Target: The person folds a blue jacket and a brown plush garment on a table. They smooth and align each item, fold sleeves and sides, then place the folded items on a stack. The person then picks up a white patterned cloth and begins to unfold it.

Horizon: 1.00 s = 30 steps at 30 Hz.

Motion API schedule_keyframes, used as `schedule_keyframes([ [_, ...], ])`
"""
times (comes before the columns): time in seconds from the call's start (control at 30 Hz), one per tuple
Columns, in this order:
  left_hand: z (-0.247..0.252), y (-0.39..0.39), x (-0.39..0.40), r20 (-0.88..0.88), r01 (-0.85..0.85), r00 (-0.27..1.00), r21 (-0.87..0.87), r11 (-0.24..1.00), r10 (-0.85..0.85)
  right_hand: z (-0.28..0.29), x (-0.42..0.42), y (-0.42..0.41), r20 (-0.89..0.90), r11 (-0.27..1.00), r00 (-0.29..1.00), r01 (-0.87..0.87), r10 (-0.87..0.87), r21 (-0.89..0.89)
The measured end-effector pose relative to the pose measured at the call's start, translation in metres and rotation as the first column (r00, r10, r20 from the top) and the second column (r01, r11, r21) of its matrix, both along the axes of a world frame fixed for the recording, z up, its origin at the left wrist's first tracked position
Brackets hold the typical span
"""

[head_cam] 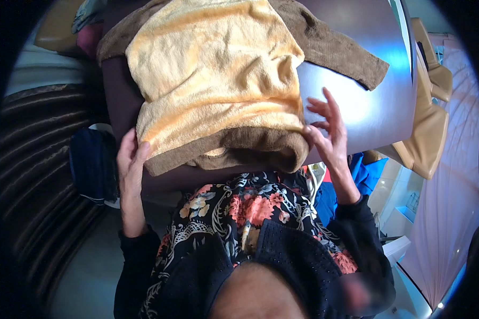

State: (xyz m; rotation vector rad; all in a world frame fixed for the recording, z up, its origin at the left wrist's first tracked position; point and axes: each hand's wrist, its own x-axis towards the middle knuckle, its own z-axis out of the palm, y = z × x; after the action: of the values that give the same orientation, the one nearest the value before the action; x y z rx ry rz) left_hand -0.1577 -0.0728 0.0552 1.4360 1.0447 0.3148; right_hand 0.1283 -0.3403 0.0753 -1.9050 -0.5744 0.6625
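A plush fleece pullover [219, 67], yellow in the body with brown sleeves and a brown hem band [247, 141], lies spread on a table. Its hem faces me and gapes a little, with brown cloth showing inside. My left hand [131, 159] holds the left side edge by the hem, thumb on top and fingers partly hidden. At the opposite hem corner, the thumb and forefinger of my right hand [331, 135] pinch the cloth while its other fingers stand apart. One brown sleeve [339, 52] stretches out to the right; the neckline is out of view.
The table [367, 115] has a shiny top that reflects light on the right. Tan padded chairs [423, 143] stand beyond it. Blue cloth [327, 203] hangs near my right arm. A dark blue cloth item [94, 165] and dark striped fabric [44, 159] are at the left.
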Motion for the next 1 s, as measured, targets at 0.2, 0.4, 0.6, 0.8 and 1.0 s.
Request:
schedule_keyframes([
  [0.2, 0.019, -0.029, 0.011, -0.28, 0.352, 0.935, 0.641, 0.682, -0.22, 0.018, -0.028, 0.007, 0.573, 0.927, 0.74, -0.359, 0.354, -0.109],
  [0.4, -0.004, -0.051, 0.024, -0.242, 0.251, 0.965, 0.761, 0.598, -0.098, -0.013, -0.029, 0.015, 0.624, 0.971, 0.745, -0.205, 0.234, -0.12],
  [0.6, -0.009, -0.036, 0.039, -0.051, 0.118, 0.991, 0.747, 0.655, -0.12, -0.023, 0.01, 0.017, 0.644, 0.988, 0.749, -0.138, 0.153, -0.075],
  [0.8, 0.013, -0.016, 0.053, 0.145, 0.132, 0.951, 0.606, 0.784, -0.273, 0.006, 0.034, 0.027, 0.683, 0.999, 0.729, -0.042, 0.048, -0.025],
  [1.0, 0.063, 0.001, 0.068, 0.203, -0.002, 0.946, 0.786, 0.618, -0.255, 0.062, 0.053, 0.034, 0.755, 0.993, 0.65, -0.011, -0.08, 0.114],
])
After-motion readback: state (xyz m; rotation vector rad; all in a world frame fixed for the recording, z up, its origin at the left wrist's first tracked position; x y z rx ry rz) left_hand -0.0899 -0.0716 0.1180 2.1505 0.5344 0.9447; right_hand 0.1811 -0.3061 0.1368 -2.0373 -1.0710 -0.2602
